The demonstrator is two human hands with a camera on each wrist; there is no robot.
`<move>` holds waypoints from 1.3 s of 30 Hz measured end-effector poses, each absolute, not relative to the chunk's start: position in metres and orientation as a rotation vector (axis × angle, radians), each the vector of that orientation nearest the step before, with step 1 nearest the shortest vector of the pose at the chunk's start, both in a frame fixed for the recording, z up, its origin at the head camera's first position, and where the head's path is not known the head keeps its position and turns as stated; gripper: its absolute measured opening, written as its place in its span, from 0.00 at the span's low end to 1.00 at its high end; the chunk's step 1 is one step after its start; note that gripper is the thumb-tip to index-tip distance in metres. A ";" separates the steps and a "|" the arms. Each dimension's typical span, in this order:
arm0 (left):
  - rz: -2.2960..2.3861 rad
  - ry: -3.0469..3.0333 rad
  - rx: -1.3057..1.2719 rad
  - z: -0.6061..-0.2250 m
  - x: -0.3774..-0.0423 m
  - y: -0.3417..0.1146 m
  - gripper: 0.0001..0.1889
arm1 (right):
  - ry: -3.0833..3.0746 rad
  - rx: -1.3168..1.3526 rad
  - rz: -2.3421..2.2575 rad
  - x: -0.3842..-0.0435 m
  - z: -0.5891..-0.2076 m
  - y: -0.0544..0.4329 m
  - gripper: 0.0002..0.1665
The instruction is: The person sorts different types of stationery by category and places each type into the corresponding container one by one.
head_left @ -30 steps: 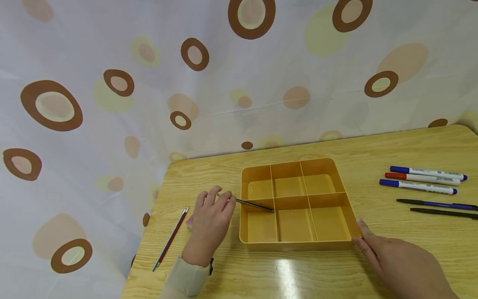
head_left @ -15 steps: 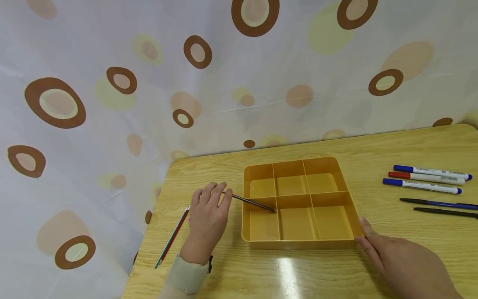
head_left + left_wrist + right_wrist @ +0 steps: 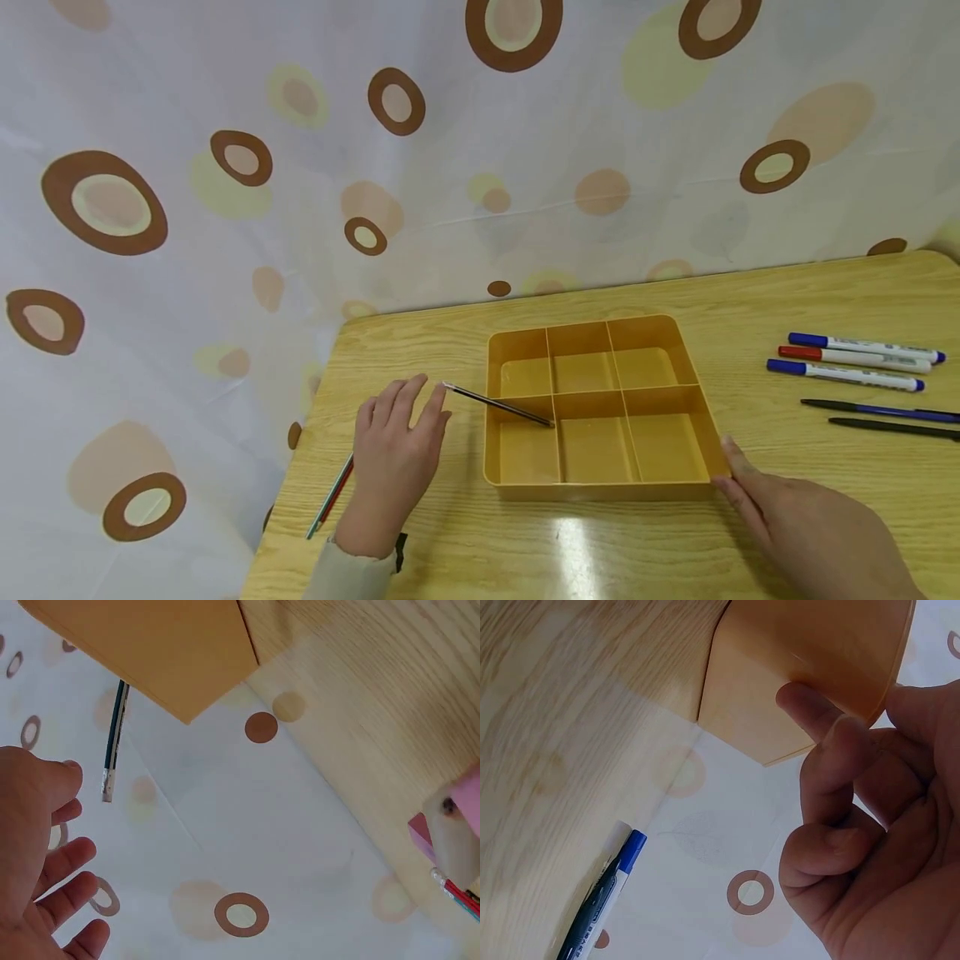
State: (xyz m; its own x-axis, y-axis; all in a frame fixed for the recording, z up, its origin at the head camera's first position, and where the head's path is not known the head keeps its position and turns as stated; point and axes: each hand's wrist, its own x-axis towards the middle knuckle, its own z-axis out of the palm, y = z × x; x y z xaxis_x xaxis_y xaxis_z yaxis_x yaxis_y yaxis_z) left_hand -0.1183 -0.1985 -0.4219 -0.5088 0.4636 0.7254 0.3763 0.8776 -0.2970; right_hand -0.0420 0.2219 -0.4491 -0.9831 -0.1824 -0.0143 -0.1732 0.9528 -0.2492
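Observation:
A yellow-orange tray (image 3: 600,492) with several compartments sits on the wooden table. A dark pencil (image 3: 498,406) leans over its left wall, tip down in the front left compartment by the divider, eraser end sticking out. Beside that end, my left hand (image 3: 397,467) has relaxed, spread fingers and holds nothing; the left wrist view shows a gap between it and the pencil (image 3: 114,742). At the tray's front right corner, my right hand (image 3: 817,521) grips the wall between thumb and fingers. The right wrist view has the index fingertip against the outer side (image 3: 742,705).
Several markers, including a red-capped marker (image 3: 855,359), lie right of the tray, with a blue pen (image 3: 877,411) and a black pen (image 3: 892,428) nearer. Left are a teal pencil (image 3: 327,502) and a red pencil (image 3: 337,493), partly hidden by my left hand. A pink object (image 3: 469,796) lies near them.
My left hand has let go of the pencil and drawn back to the left and toward me. The pencil stays leaning in the tray; my right hand keeps its grip.

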 end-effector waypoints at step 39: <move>0.057 -3.227 0.234 -0.442 -0.042 -0.315 0.31 | 3.068 -0.302 -0.422 -0.040 -0.446 0.219 0.34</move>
